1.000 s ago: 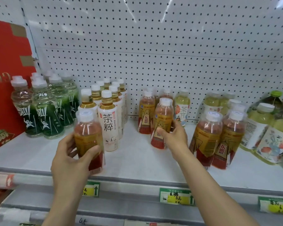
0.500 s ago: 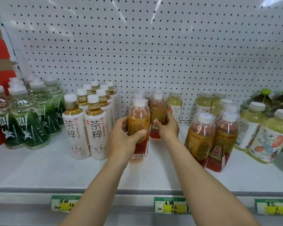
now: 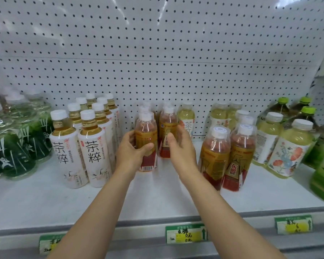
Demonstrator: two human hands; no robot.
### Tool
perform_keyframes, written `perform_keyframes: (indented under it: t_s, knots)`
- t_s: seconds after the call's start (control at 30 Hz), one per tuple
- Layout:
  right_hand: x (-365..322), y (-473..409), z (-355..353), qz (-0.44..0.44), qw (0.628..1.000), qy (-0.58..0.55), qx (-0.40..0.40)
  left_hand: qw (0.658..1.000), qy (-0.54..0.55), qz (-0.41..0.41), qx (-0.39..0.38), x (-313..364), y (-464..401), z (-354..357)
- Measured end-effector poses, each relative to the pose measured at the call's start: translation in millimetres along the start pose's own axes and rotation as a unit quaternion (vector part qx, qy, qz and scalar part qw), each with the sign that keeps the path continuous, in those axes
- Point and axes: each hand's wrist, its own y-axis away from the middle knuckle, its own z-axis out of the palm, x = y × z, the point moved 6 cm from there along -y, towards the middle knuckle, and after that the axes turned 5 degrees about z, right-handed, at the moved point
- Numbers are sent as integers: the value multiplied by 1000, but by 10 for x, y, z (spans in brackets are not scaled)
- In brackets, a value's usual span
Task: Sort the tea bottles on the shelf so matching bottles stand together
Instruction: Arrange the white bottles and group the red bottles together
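While the left hand [image 3: 132, 154] is wrapped around a clear plastic bottle of reddish tea with a gold-and-red label [image 3: 146, 144], standing it mid-shelf [image 3: 45, 199] beside a matching bottle [image 3: 167, 131], the right hand [image 3: 180, 146] sits loose-fingered against that second one, not really gripping.

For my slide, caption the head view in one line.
Left hand grips a red tea bottle on the shelf; right hand rests against its neighbour.
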Motion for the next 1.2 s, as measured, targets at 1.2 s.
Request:
perform_keyframes:
  t_s: [1.2]
  knots:
    - [297,415,-1330,57,989,54,125,995,61,44,-66,470,819,278]
